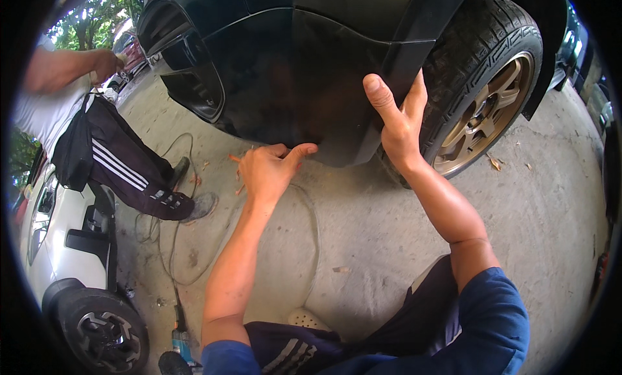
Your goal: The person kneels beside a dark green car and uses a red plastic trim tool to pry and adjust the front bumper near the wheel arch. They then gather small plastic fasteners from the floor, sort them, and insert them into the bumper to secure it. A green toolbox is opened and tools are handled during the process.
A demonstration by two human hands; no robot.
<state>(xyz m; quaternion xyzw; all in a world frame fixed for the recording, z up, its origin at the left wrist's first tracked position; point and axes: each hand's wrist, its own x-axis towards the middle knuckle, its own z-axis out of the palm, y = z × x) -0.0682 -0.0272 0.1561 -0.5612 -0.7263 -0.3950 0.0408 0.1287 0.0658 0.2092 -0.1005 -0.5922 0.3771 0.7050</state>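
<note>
A dark car bumper [272, 57] fills the upper middle of the head view, with a grey-black arch trim [350, 145] beside a tire with a bronze rim [492, 112]. My left hand [272, 171] grips the bumper's lower edge, thumb raised and fingers curled at it. Small orange pieces [234, 160] show behind that hand; I cannot tell whether it touches them. My right hand [400, 125] is on the trim's edge beside the tire, thumb out on the near face and its other fingers mostly hidden behind the edge.
At left a co-worker [123, 154] stands by a white car [71, 235] with an alloy wheel. A hose [314, 226] loops on the concrete floor [538, 245]. A blue power tool [181, 342] lies at lower left. Other vehicles line the far edges.
</note>
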